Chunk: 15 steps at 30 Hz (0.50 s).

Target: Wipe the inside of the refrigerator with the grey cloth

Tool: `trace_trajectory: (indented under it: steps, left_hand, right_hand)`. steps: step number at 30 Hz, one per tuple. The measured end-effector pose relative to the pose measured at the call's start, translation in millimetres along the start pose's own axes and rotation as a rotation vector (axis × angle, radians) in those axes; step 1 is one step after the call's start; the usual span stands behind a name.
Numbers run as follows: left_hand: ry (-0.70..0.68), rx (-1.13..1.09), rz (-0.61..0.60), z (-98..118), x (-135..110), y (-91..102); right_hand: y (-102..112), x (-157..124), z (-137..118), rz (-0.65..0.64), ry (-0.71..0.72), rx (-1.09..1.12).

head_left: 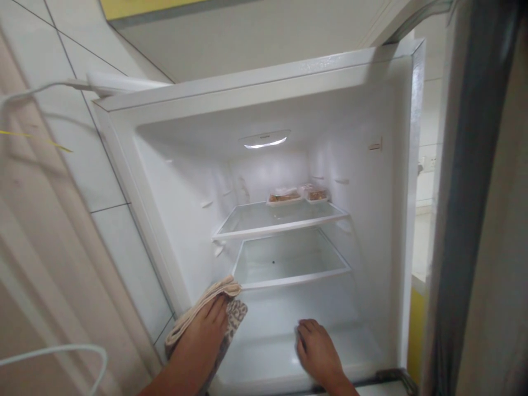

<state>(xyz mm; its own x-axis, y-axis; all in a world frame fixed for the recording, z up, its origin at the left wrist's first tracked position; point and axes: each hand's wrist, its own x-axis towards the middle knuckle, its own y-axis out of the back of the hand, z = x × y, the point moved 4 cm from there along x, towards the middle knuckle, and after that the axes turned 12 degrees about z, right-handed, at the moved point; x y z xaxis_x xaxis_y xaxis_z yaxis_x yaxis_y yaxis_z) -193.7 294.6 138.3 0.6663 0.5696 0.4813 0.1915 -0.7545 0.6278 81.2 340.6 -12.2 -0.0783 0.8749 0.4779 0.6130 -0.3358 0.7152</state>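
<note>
My left hand [208, 324] is closed on a folded beige cloth [206, 300] with a patterned grey-brown side hanging below. It is at the lower left of the open fridge [264, 77], close to the left front corner of the lower glass shelf [289, 256]. Over the fridge's lower space, toward the right, my right hand [315, 349] has its fingers curled and pressed together; whether anything is in them is hidden. Above, the upper glass shelf [264, 217] carries two packs at its back: a left food tray [284, 195] and a right food tray [314, 193], both with brownish contents.
A lamp [266, 140] glows at the top of the fridge. The open door [474, 220] stands along the right side. On the left are a tiled wall [111, 231], a pinkish curtain-like surface [49, 247] and a pale cable [61, 347]. A cabinet [247, 33] hangs above.
</note>
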Motion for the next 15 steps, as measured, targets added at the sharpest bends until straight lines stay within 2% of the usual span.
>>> trace_trajectory:
  steps: [10,13,15]
  left_hand:
    - [-0.048,0.055,-0.063,-1,-9,22.1]
    - [-0.044,-0.079,-0.172,6,-11,8.8]
    - [0.066,-0.289,-0.243,13,-14,-8.4]
  right_hand:
    - [0,-1,-1,-0.015,-0.003,0.002]
    - [2,-1,-2,-0.019,0.001,-0.001]
    - [3,-1,-2,-0.021,0.003,-0.003]
